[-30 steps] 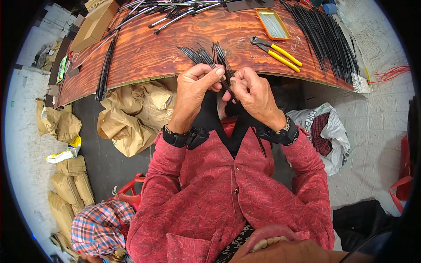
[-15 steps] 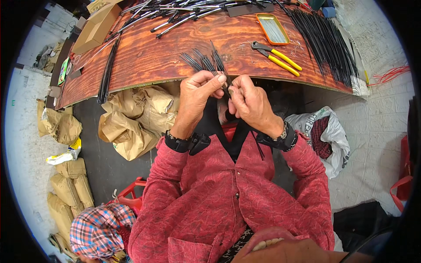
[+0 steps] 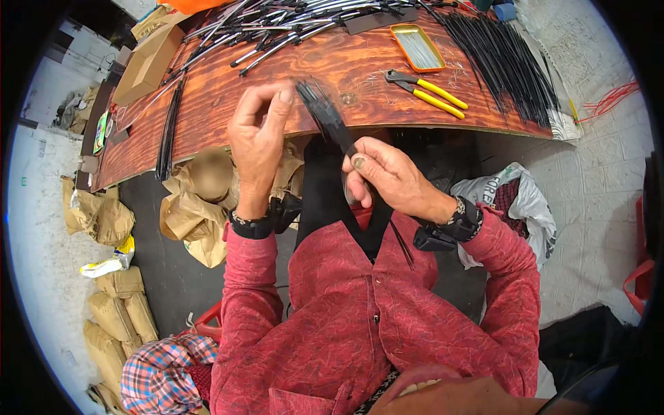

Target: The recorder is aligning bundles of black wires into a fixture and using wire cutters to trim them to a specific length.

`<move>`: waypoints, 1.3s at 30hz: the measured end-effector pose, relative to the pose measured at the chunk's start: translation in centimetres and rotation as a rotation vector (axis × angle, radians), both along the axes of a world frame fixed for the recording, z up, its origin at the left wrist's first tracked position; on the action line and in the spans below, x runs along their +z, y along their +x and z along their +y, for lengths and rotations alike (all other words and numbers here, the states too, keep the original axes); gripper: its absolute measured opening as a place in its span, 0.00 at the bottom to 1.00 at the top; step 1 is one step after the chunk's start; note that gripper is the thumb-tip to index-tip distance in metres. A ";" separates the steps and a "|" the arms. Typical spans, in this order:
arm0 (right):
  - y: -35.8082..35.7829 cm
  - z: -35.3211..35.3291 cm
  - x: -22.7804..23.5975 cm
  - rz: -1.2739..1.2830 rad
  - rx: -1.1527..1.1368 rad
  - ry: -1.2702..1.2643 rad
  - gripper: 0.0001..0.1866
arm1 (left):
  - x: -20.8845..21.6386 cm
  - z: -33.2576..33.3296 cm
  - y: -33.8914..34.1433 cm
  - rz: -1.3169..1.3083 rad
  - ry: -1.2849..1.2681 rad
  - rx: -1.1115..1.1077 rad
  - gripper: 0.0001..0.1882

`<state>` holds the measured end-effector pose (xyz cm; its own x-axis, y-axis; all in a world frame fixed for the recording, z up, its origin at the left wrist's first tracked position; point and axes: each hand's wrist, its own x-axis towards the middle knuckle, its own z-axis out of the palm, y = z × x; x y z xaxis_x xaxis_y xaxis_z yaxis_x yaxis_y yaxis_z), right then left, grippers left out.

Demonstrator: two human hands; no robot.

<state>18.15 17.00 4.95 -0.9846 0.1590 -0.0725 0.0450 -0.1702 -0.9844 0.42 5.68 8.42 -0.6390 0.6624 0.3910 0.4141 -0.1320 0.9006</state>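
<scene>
My right hand [image 3: 391,176] is closed around the lower part of a bundle of thin black strips [image 3: 328,121]. The bundle slants up and left over the table's near edge, its upper ends fanned and blurred. Loose black tails [image 3: 402,245] hang below that hand. Just left of the upper ends, my left hand [image 3: 259,135] is raised, apart from the bundle. Its thumb and forefinger meet in a pinch, the other fingers curled; whether anything thin is between them cannot be made out.
On the wooden table [image 3: 235,117] lie yellow-handled pliers [image 3: 432,93], an orange-rimmed tray of thin pins [image 3: 418,48], and a large pile of black strips [image 3: 498,66]. Silver-and-black rods [image 3: 290,31] cover the back. A cardboard box [image 3: 149,66] stands left; brown paper [image 3: 194,221] lies below.
My left hand has come away from the bundle and moved left and up. My right hand has shifted slightly down and right, and the bundle now tilts left.
</scene>
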 end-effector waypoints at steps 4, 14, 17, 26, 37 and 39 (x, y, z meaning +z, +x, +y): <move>-0.3 -1.1 1.4 -0.034 0.083 0.004 0.13 | -0.1 1.1 0.9 0.085 -0.061 -0.555 0.16; 0.1 -0.2 1.3 0.012 0.005 -0.073 0.15 | 0.2 2.0 2.8 -0.342 -0.100 -0.644 0.20; 0.0 0.2 2.2 0.039 -0.023 -0.033 0.14 | 0.7 2.4 2.7 -0.281 -0.093 -0.706 0.19; -0.5 2.7 3.2 0.192 -0.119 -0.028 0.15 | 0.2 -3.5 0.6 -0.153 0.626 -0.696 0.20; -1.7 1.4 5.7 0.241 0.064 -0.174 0.17 | -6.2 0.0 1.2 -0.412 -0.352 -0.519 0.28; -1.0 1.8 6.8 0.209 0.072 -0.119 0.17 | -5.8 0.2 0.6 -0.232 -0.302 -0.514 0.21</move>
<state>17.10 18.80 11.79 -0.9887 0.0903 0.1199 -0.1412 -0.2890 -0.9469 1.05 5.90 2.65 -0.2564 0.9661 0.0289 0.1556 0.0117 0.9878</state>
